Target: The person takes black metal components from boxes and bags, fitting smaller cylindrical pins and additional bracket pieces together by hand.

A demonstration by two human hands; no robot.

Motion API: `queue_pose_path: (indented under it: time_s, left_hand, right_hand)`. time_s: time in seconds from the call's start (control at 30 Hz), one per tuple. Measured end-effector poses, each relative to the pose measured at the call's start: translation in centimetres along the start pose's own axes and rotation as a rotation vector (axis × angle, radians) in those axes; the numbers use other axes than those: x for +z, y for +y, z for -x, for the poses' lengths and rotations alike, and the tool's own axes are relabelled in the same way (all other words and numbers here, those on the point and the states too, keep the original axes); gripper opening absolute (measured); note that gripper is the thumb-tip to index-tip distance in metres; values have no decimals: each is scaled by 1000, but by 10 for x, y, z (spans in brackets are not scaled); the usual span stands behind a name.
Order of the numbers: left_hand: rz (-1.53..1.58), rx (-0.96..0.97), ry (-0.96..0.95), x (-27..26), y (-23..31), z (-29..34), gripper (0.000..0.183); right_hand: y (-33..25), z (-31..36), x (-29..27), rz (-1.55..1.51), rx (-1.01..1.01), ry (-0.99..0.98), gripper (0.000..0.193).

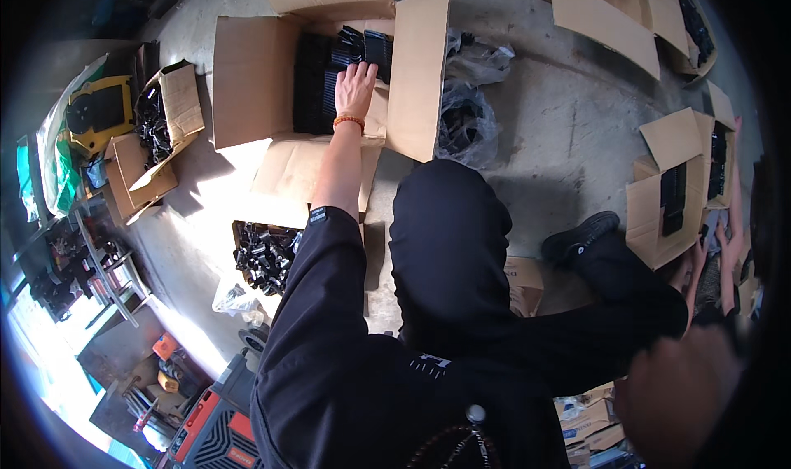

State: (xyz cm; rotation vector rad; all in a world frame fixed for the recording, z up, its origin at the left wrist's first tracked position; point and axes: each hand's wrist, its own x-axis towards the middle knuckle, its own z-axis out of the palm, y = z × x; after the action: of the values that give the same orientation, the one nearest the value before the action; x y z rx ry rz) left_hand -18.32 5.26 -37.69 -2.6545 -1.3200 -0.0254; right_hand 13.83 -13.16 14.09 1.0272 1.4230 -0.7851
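My left hand (354, 92) reaches down into a large open cardboard box (251, 82) in front of me. Its fingers are bent over the edge of a ribbed black plastic part (329, 94), with their tips partly hidden. Black parts stand packed in rows in this box, and a few lie loose and tilted on top (350, 41). At the lower right, my right hand (680, 391) is dark and smeared by motion. Its fingers cannot be made out, nor whether anything is in them.
A box of loose black pieces (268, 255) stands left of my knee. Clear plastic bags (470, 123) lie beside the large box. More open cartons (671, 189) stand at the right, near another person's arms (725, 247). A red-and-black machine (214, 428) stands lower left.
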Motion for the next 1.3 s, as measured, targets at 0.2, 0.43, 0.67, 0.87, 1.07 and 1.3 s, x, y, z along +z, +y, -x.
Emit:
queue_pose_path:
  time_s: [0.2,0.43,0.67,0.87,1.07,1.3]
  left_hand:
    - [-52,-12,-18,3,-5,7,14]
    - [19,14,-111,-3,-2,-3,40]
    - [34,88,-26,-1,-1,-5,24]
    - [55,45,-92,-2,-2,3,46]
    - [91,52,-97,1,4,-7,43]
    - [75,50,-35,-8,-1,4,17]
  right_hand:
    - [-20,5,13,72,218,465,27]
    - [-29,-12,15,109,506,583,33]
    - [-39,-18,26,148,593,569,42]
    - [-30,-15,33,139,646,575,49]
    - [-21,-6,48,102,639,617,49]
    - [-5,-17,52,111,537,743,49]
